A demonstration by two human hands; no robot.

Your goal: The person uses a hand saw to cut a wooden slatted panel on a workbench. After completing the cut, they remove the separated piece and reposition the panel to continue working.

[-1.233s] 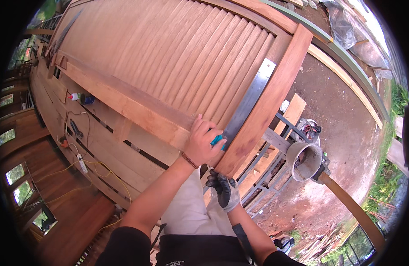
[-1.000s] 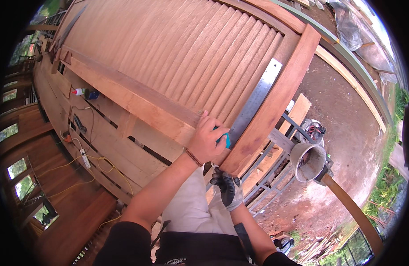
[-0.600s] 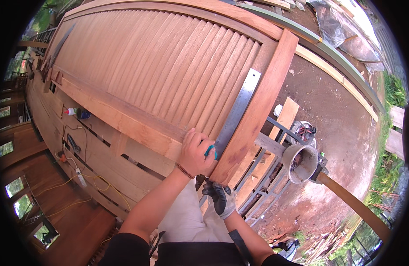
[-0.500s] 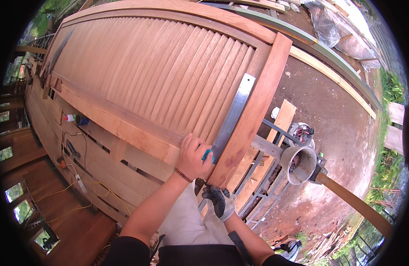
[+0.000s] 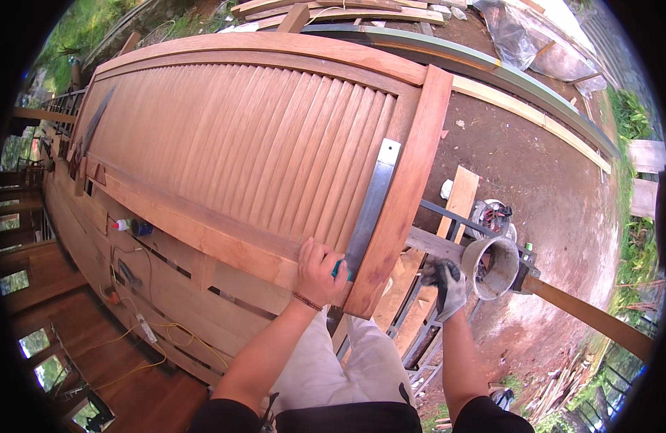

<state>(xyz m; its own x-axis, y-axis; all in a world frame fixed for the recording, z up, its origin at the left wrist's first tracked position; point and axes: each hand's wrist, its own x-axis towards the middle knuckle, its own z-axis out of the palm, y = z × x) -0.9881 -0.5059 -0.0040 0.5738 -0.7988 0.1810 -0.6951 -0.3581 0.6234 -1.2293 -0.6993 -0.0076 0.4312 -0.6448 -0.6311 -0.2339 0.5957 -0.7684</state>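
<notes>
A louvred wooden shutter panel lies in front of me. Along its right end rail rests a steel rule with a hole at the far end. At the rule's near end, my left hand is bare and closed on a teal piece, fingers pressing at the panel's near corner. To the right, clear of the panel, is my right hand in a grey and black glove. Its fingers are curled; what they hold, if anything, is hidden. A grey bucket stands just beside this hand.
A plank bench runs under the panel, with a bottle, a dark cup and yellow cords. A handsaw lies at the panel's far left. Right of the panel are metal frames, planks and a second bucket.
My right hand has moved from below the panel's near right corner rightward and up, close to the bucket. My left hand stays on the teal piece. The view has shifted slightly.
</notes>
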